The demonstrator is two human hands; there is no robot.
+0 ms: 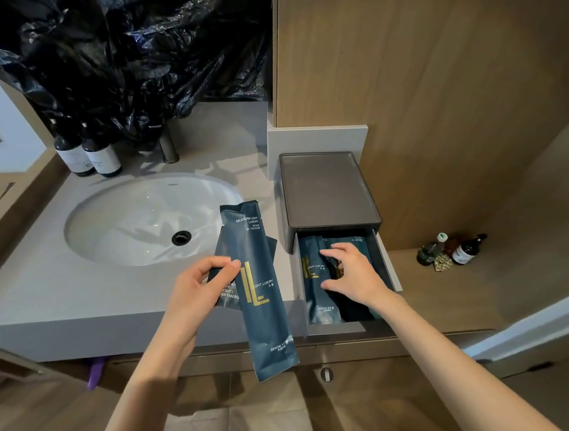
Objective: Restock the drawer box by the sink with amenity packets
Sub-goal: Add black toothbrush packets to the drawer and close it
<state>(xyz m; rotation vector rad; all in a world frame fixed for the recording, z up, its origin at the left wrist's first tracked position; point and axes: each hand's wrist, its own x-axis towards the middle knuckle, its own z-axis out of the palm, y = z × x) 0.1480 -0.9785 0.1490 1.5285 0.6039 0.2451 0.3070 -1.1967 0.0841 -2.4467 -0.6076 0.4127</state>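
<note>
Gripping a fan of dark teal amenity packets (pixel 260 306) between thumb and curled fingers, the left hand (pixel 196 288) holds them above the counter's front edge, between the sink (pixel 132 225) and the drawer box (pixel 325 191). Only the front one, marked DENTAL KIT, shows whole, and the count behind it is unclear. The right hand (pixel 353 274) is inside the open drawer (pixel 385 261), fingers bent and spread over the stocked packets (pixel 318 301), hiding whether it grasps one or merely touches them.
</note>
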